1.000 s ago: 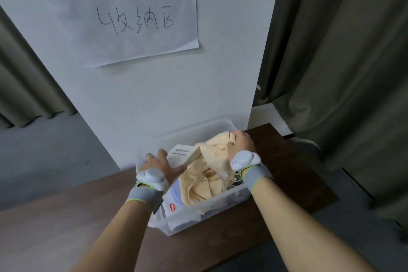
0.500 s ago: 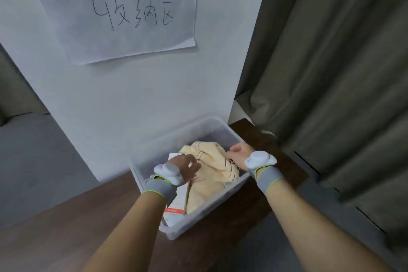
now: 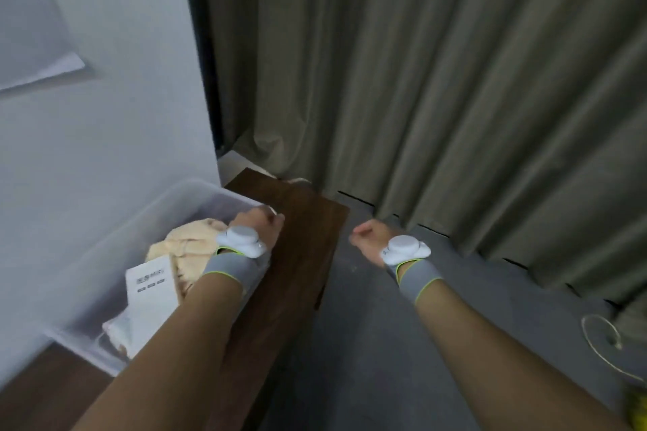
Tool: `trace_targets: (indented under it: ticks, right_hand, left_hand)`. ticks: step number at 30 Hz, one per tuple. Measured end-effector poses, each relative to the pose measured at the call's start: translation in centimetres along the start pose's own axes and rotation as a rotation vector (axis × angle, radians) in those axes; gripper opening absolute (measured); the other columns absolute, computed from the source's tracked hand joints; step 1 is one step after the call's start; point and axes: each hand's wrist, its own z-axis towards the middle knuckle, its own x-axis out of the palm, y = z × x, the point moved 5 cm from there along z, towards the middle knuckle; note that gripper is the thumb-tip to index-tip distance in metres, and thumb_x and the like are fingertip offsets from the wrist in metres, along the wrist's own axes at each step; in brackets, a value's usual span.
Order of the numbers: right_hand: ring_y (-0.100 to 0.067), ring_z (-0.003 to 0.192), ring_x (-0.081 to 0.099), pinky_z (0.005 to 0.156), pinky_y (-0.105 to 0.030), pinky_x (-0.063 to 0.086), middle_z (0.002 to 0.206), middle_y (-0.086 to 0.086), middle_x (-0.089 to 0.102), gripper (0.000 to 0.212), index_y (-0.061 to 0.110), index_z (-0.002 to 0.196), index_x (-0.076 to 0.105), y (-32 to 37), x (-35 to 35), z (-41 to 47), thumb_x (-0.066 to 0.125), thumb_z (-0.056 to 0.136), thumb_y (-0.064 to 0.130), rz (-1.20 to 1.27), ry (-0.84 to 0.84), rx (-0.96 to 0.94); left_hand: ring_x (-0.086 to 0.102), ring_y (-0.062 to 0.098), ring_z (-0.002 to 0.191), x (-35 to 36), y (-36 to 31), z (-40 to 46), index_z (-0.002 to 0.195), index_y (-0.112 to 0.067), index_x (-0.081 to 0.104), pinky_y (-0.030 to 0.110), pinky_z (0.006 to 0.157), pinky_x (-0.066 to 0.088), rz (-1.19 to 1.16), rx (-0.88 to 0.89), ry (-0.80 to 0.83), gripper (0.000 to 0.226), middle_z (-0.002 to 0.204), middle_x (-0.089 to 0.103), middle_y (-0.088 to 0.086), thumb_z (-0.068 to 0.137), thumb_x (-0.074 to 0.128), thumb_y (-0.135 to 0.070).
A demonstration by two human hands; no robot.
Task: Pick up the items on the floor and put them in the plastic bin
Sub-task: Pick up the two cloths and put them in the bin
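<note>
Plastic bin (image 3: pixel 196 194) sits on the dark wood counter (image 3: pixel 301 231), near its far right corner, back wall against the white wall. Inside: a cream cloth (image 3: pixel 189 245) bunched toward the far end, w/ a white carton (image 3: pixel 152 290) lying flat at the near side, partly over it.

Left hand (image 3: pixel 257 226) hangs over the bin's right rim, fingers curled in loosely, holding nothing as far as shows. Right hand (image 3: pixel 369 238) is off the counter's right edge, over the grey floor (image 3: pixel 367 343), also loosely curled & empty.

On the floor by the curtain (image 3: pixel 437 80), far right: a thin pale cord (image 3: pixel 600 343) in a loop, plus a blurred yellow thing (image 3: pixel 637 409) at the frame corner; can't tell what it is. Probably next items to collect.

Handling guess: cord is light, limp, will dangle & may snag, so gather the loop into the palm rather than pinch one strand. Cloth in the bin is soft, compresses, so room's left on top. Carton looks light and stiff.
</note>
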Motion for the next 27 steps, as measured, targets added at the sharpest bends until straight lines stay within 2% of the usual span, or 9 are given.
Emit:
trace_targets:
  ticks: [5,7,10,12,14,16,20,23,27]
  right_hand:
    - [-0.025,0.113,0.058,0.093,-0.024,0.040,0.119,-0.009,0.062,0.025,0.014,0.110,0.064,-11.4,-7.7,-4.2,0.053,0.088,0.021,0.108,-0.079,0.146]
    - [-0.025,0.106,0.059,0.092,-0.025,0.043,0.118,-0.009,0.064,0.034,0.010,0.116,0.063,-19.1,-11.2,-6.7,0.051,0.088,0.025,0.118,-0.132,0.246]
    - [-0.027,0.094,0.064,0.093,-0.033,0.050,0.087,0.002,0.066,0.026,0.021,0.088,0.066,-35.6,-15.7,-11.7,0.053,0.076,0.040,0.156,-0.185,0.466]
    - [-0.022,0.085,0.054,0.081,-0.030,0.048,0.074,0.003,0.055,0.012,0.025,0.072,0.055,-39.6,-16.6,-15.2,0.056,0.082,0.032,0.250,-0.185,0.495]
    - [-0.022,0.086,0.048,0.069,-0.025,0.043,0.078,-0.001,0.052,0.011,0.022,0.079,0.050,-46.2,-18.7,-21.1,0.053,0.089,0.020,0.371,-0.210,0.613]
    - [-0.023,0.086,0.047,0.075,-0.028,0.046,0.090,-0.008,0.052,0.004,0.016,0.091,0.050,-52.7,-19.6,-26.1,0.051,0.091,0.019,0.398,-0.244,0.736]
    - [-0.027,0.081,0.053,0.084,-0.039,0.051,0.093,-0.013,0.055,0.026,0.005,0.108,0.060,-65.6,-20.5,-35.9,0.055,0.086,0.020,0.594,-0.404,1.029]
    - [-0.026,0.069,0.053,0.081,-0.038,0.048,0.086,-0.014,0.055,0.011,0.009,0.100,0.052,-69.3,-21.1,-39.9,0.053,0.089,0.013,0.705,-0.464,1.116]
    - [-0.030,0.080,0.051,0.078,-0.036,0.045,0.075,-0.012,0.053,0.008,0.009,0.085,0.049,-72.5,-20.9,-41.5,0.048,0.092,0.012,0.738,-0.414,1.193]
  left_hand:
    - [0.068,0.031,0.090,9.4,-9.4,-2.5,0.092,-0.026,0.060,0.040,0.090,0.052,-0.033,0.158,0.194,0.058,0.097,0.072,0.005,0.073,0.031,-0.072]
    - [0.066,0.036,0.096,14.8,-15.1,-7.1,0.090,-0.017,0.061,0.034,0.084,0.052,-0.015,0.249,0.327,0.042,0.102,0.070,0.013,0.089,0.042,-0.054]
    - [0.062,0.031,0.083,25.5,-23.6,-16.5,0.090,-0.010,0.060,0.031,0.068,0.048,0.058,0.339,0.549,0.029,0.089,0.063,0.015,0.097,0.044,-0.033]
    - [0.056,0.025,0.067,29.6,-25.4,-20.3,0.076,-0.016,0.052,0.024,0.053,0.045,0.106,0.335,0.688,0.027,0.076,0.056,0.008,0.098,0.042,-0.028]
    - [0.048,0.019,0.055,36.0,-28.5,-25.5,0.070,-0.018,0.046,0.020,0.045,0.039,0.172,0.379,0.813,0.031,0.069,0.050,0.004,0.099,0.041,-0.027]
    - [0.048,0.018,0.055,40.1,-30.9,-29.7,0.072,-0.016,0.047,0.021,0.046,0.039,0.240,0.431,0.888,0.030,0.070,0.053,0.003,0.098,0.043,-0.029]
    - [0.051,0.021,0.062,47.9,-35.5,-37.6,0.084,-0.016,0.049,0.022,0.050,0.040,0.385,0.496,1.046,0.023,0.077,0.056,0.005,0.098,0.042,-0.033]
    - [0.044,0.015,0.055,52.3,-38.5,-41.0,0.087,-0.015,0.047,0.022,0.048,0.037,0.458,0.535,1.105,0.020,0.072,0.050,0.001,0.098,0.042,-0.031]
    - [0.046,0.014,0.056,57.6,-41.0,-43.0,0.102,-0.012,0.047,0.022,0.047,0.039,0.547,0.565,1.155,0.021,0.085,0.057,0.007,0.098,0.041,-0.032]
